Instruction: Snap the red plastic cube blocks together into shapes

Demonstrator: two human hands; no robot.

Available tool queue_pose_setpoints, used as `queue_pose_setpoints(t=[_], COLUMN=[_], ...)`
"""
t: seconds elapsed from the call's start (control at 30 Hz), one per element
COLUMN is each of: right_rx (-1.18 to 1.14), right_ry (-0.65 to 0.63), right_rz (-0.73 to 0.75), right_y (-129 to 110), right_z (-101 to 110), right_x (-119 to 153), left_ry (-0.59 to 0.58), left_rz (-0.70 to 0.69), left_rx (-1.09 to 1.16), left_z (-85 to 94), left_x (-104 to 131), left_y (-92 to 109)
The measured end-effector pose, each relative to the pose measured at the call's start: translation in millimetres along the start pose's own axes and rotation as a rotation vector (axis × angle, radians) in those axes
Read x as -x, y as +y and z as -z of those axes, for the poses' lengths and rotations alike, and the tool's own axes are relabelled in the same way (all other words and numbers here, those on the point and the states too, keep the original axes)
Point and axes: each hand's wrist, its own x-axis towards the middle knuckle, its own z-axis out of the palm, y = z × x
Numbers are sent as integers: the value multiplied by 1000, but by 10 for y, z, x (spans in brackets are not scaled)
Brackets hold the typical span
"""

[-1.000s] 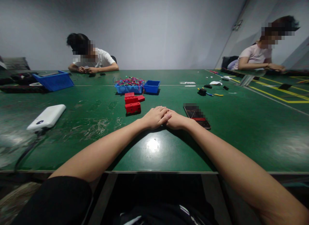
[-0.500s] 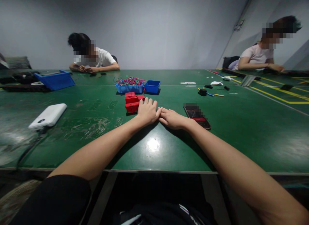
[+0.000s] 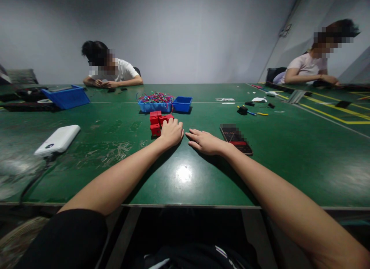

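My left hand (image 3: 172, 132) lies at the right side of a small cluster of red blocks (image 3: 155, 129) on the green table. Its fingers are bent and apart, with the thumb side against the blocks and covering some of them; no block shows lifted. My right hand (image 3: 204, 141) rests palm down on the table, fingers stretched out toward the left hand and holding nothing. A small gap separates the two hands. To the right of my right hand lies a dark phone (image 3: 236, 139) with its screen lit.
Beyond the blocks stand a blue bin of colourful wires (image 3: 156, 102) and a smaller blue bin (image 3: 182, 103). A white power bank (image 3: 58, 139) with a cable lies left. A black part with coloured handles (image 3: 243, 110) lies right. Two people sit across the table.
My left hand has shifted left onto the red blocks and its fingers have bent. It has come apart from my right hand, which has stayed nearly in place.
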Motion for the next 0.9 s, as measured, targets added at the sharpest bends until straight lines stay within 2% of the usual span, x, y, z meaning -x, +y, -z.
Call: queue_pose_setpoints(t=[0.17,0.27,0.43,0.5,0.57,0.7,0.8,0.9], right_rx=[26,63,44,19,11,75,103,91], right_ry=[38,45,95,100,95,90,85,77], right_rz=[-241,-305,-399,-382,-370,-375,-385,-388], right_y=[-32,-17,74,113,133,116,92,78], right_z=[15,15,15,24,31,23,16,24], right_x=[11,-2,-27,-28,-25,-20,-18,-17], left_ry=[41,65,102,129,173,228,182,73], left_rz=[-126,-231,-506,-528,-446,-166,-23,41], left_rx=[18,59,262,310,334,337,343,380], left_z=[4,32,62,68,79,112,112,96], left_x=[-16,-2,70,100,122,126,104,87], left_y=[36,112,319,382,412,385,346,326])
